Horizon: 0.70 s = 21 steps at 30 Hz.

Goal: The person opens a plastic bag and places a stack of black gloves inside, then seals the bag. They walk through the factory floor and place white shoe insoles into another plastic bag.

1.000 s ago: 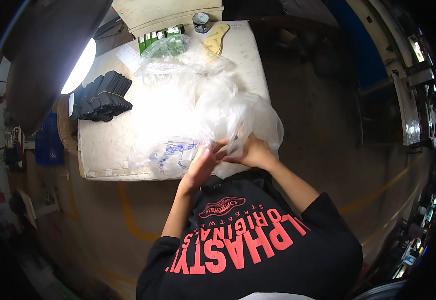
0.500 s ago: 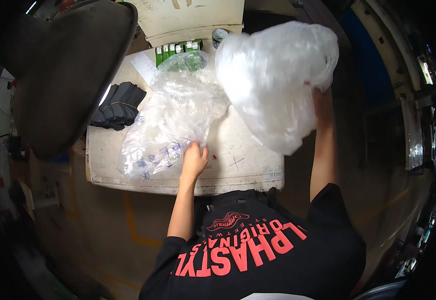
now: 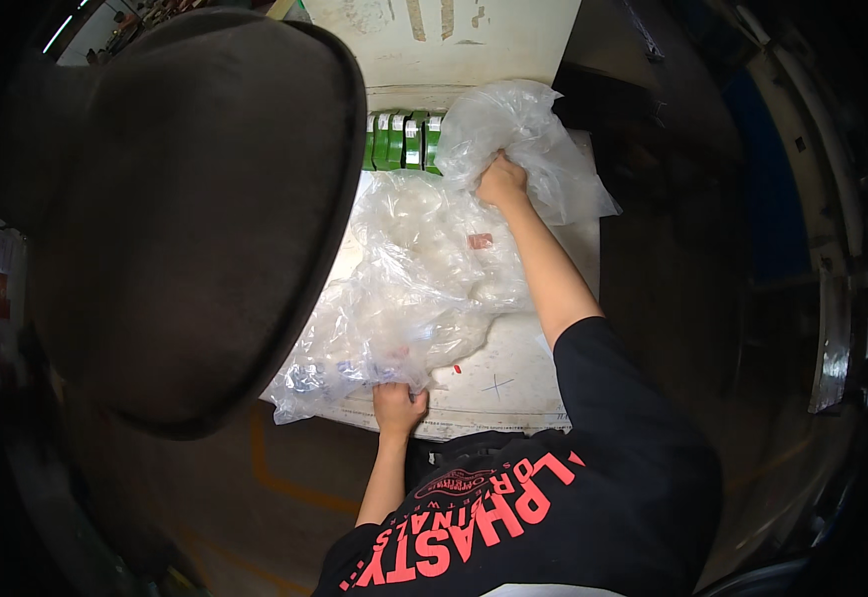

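A large clear plastic bag (image 3: 404, 269) lies crumpled across the white table (image 3: 528, 368), with blue print near its front end and a small red patch farther back. My left hand (image 3: 400, 408) is closed on the bag's near edge, at the front of the table. Toward the far right, my right hand (image 3: 503, 181) is closed on a bunched, cloudier plastic bag (image 3: 508, 114), which bulges up around the fist and drapes to the right. Its fingertips are partly buried in the film. Where one bag ends and the other starts is hard to see.
Several green rolls or boxes with white labels (image 3: 389, 141) stand in a row at the back, beside the held plastic. A big dark rounded shade (image 3: 195, 219) blocks the left side. Behind rises a cream panel (image 3: 444, 50). A red speck (image 3: 458, 369) lies near the front.
My right hand has swung the cloudy bag from the raised right side inward over the far table. The clear bag now spreads wider. The dark shade covers more of the view, hiding the black stack.
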{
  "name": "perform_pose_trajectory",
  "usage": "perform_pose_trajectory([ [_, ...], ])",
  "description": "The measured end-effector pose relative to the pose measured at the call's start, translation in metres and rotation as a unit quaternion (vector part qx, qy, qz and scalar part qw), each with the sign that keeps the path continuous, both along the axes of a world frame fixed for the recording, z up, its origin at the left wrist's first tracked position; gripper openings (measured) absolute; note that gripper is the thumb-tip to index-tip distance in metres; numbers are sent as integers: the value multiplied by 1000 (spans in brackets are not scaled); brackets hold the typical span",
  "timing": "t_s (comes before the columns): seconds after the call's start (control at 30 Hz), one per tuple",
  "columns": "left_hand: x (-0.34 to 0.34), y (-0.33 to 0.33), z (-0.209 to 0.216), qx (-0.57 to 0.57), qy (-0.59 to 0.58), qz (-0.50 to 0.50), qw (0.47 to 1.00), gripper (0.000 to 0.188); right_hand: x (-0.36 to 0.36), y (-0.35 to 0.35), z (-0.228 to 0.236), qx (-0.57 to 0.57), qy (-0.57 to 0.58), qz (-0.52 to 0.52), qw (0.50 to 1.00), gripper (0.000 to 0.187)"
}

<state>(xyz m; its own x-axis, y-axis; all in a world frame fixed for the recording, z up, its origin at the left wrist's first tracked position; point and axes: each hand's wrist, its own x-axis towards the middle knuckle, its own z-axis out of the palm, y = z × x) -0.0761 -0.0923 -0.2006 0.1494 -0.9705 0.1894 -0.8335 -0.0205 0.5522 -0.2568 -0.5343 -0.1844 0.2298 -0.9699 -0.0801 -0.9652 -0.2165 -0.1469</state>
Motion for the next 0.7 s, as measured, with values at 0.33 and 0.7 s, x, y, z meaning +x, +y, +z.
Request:
perform_pose_trajectory([
  [0.33,10,15,-31,1,-12,-4,1000,33,-55,132,102,-146,-342,-19,928,28],
  [0.7,78,61,85,22,200,156,967,19,-11,360,54,109,-183,100,972,29],
])
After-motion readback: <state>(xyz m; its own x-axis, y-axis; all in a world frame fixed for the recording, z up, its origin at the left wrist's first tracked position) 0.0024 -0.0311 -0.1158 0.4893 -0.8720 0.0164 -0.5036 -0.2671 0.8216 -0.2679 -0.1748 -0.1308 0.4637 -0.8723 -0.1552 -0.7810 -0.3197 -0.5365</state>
